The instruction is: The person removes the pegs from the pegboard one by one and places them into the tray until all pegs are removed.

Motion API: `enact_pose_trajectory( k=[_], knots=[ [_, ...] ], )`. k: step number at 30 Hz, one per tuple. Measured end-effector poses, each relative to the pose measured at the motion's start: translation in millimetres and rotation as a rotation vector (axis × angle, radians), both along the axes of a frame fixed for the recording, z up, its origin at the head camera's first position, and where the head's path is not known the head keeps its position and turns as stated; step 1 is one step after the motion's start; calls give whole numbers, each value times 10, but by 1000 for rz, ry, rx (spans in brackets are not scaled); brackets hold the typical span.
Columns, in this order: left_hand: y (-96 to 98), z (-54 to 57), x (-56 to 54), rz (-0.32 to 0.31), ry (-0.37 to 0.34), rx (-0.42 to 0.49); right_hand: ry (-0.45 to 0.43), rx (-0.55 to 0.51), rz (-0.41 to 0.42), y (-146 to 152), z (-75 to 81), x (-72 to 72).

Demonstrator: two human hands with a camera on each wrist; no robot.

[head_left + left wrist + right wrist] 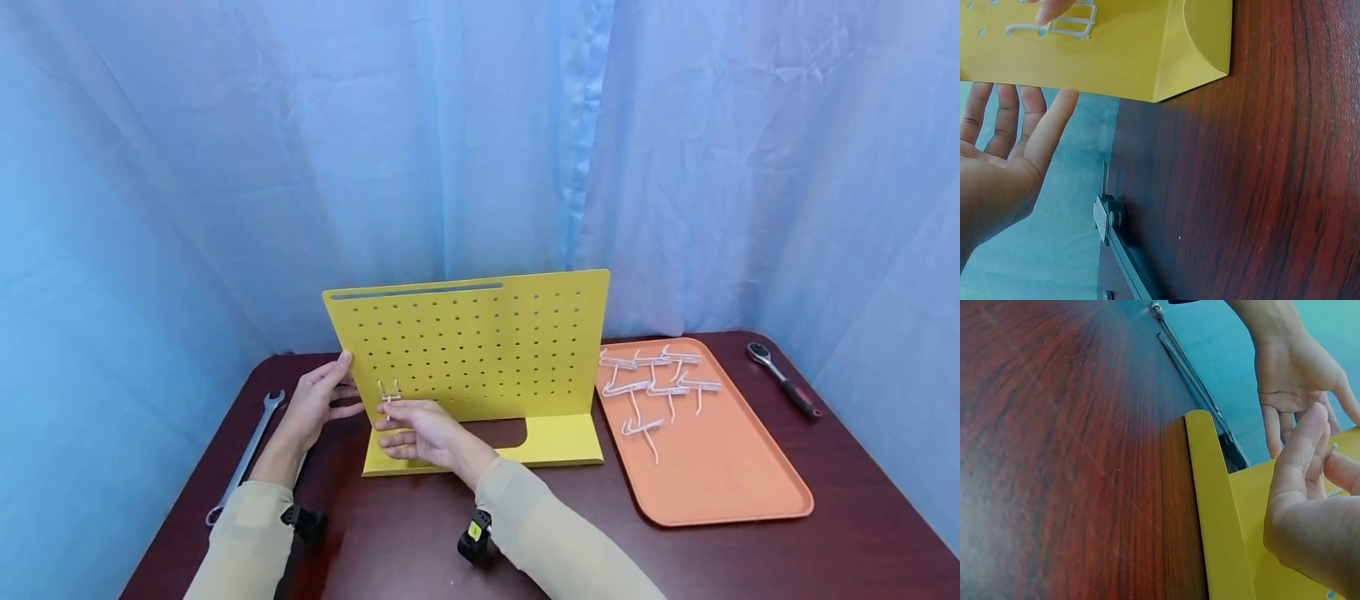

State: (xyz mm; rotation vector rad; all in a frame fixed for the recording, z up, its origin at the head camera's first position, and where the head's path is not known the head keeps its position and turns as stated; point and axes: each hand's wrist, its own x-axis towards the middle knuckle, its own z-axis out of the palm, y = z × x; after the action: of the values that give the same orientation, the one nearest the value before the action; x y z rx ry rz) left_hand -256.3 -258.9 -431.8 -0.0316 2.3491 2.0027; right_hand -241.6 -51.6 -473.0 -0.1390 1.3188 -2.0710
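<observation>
A yellow pegboard (465, 350) stands upright on its folded base. My right hand (427, 432) pinches a white double-prong wire hook (389, 397) between thumb and fingertips, at the board's lower left holes. In the left wrist view the wire hook (1072, 26) lies against the board face, partly covered by a fingertip. At the board's left edge is my left hand (311, 408), its thumb at the edge and its straight, spread fingers (1004, 119) reaching behind the panel.
An orange tray (720, 483) on the right carries several white wire hooks (667, 387). Beyond it lies a ratchet wrench (783, 379). Left of the board are a combination wrench (247, 458) and a digital caliper (1109, 215). Blue curtains (450, 150) hang behind the table.
</observation>
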Motion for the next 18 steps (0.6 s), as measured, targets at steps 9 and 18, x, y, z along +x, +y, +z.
enact_pose_trajectory(
  k=[9, 18],
  knots=[
    [-40, -1, 42, 16, -11, -19, -5, 1, 20, -65, 6, 5],
    [36, -17, -21, 19, -14, 1, -26, -1, 2, 0, 33, -20]
  ],
)
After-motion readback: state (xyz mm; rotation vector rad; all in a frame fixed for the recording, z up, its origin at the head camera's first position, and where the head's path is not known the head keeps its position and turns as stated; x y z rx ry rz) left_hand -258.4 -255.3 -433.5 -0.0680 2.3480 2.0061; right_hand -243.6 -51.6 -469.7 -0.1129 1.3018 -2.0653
